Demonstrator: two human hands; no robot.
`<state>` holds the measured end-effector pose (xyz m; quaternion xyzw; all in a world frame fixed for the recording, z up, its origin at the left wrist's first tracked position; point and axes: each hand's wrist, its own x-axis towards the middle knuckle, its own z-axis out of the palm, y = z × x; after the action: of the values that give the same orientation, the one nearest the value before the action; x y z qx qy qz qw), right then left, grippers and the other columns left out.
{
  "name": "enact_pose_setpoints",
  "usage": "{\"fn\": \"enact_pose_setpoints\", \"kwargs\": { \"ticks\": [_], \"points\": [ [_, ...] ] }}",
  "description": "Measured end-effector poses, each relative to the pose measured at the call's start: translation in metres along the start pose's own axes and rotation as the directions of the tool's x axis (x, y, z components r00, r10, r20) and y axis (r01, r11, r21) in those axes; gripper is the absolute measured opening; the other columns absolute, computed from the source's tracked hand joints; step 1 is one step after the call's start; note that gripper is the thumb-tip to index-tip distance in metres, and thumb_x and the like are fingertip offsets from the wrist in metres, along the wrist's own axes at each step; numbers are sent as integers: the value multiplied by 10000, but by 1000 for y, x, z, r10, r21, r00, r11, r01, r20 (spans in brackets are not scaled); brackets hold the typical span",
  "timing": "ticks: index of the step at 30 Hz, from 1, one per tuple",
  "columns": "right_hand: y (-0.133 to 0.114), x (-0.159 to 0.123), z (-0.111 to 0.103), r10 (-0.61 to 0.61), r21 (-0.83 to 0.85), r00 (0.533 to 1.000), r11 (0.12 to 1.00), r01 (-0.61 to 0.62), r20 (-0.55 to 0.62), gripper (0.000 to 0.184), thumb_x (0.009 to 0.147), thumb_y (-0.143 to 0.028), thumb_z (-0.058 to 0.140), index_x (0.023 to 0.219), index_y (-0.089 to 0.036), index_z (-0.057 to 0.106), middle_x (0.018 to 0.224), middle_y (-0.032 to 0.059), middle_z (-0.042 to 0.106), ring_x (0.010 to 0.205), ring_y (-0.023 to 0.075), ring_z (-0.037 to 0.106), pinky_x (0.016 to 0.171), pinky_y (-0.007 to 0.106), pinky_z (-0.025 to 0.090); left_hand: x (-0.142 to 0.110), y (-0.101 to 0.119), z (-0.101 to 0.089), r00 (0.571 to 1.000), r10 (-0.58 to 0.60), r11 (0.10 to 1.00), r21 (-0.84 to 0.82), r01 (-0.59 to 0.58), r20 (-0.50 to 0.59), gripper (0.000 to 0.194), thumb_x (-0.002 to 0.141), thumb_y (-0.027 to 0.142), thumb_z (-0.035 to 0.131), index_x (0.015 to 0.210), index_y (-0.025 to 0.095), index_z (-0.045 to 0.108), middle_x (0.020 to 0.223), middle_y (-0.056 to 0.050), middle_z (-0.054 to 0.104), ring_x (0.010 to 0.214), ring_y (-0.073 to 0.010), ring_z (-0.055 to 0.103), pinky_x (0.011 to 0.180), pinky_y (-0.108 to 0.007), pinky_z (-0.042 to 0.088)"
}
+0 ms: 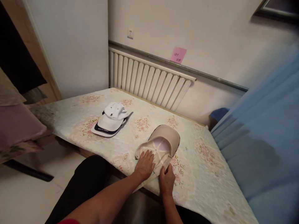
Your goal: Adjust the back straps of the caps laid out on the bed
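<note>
A beige cap (163, 141) lies upside down near the front edge of a floral mattress (201, 174), brim pointing away from me. My left hand (145, 164) rests flat on the cap's near rim, fingers spread. My right hand (166, 179) pinches the cap's back strap and rim between thumb and fingers. Further left on the mattress sit two stacked white caps (111, 121), the lower one with a dark-edged brim; neither hand touches them.
A white radiator (147, 77) runs along the far wall, with a pink sticky note (178, 55) above it. A blue curtain (268, 140) hangs at right. Pillows (16, 127) are piled at left. My dark-trousered knee (86, 183) is below the mattress edge.
</note>
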<state>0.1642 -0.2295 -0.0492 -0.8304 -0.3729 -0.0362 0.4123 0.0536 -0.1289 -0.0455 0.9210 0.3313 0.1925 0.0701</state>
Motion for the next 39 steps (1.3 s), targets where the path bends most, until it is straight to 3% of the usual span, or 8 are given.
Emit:
{"fn": "enact_pose_setpoints", "kwargs": {
  "ticks": [21, 33, 39],
  "points": [
    [-3, 0, -3, -27, 12, 999, 1000, 27, -33, 283, 847, -366, 396, 961, -190, 585, 803, 94, 679, 684, 239, 605, 612, 304, 385, -2, 1, -2, 998, 12, 1000, -7, -13, -55, 308, 903, 274, 417, 1140, 125, 548, 1335, -136, 511, 1325, -254, 358, 1115, -438, 214],
    [2, 0, 1, -24, -7, 1000, 1000, 24, -8, 322, 862, -363, 387, 1058, -176, 561, 923, 125, 682, 766, 258, 617, 668, 321, 402, 0, 3, -4, 1000, 11, 1000, -13, -11, -24, 431, 909, 336, 408, 1297, 160, 468, 1357, -114, 477, 1300, -271, 351, 1099, -453, 196],
    [0, 0, 0, -21, -5, 1000, 1000, 21, -9, 298, 856, -353, 398, 1028, -181, 571, 873, 106, 682, 724, 246, 611, 641, 310, 390, 4, 3, -5, 1000, 13, 1000, 6, -13, -18, 445, 898, 350, 431, 1297, 159, 473, 1329, -115, 488, 1268, -281, 359, 1082, -458, 202]
  ]
}}
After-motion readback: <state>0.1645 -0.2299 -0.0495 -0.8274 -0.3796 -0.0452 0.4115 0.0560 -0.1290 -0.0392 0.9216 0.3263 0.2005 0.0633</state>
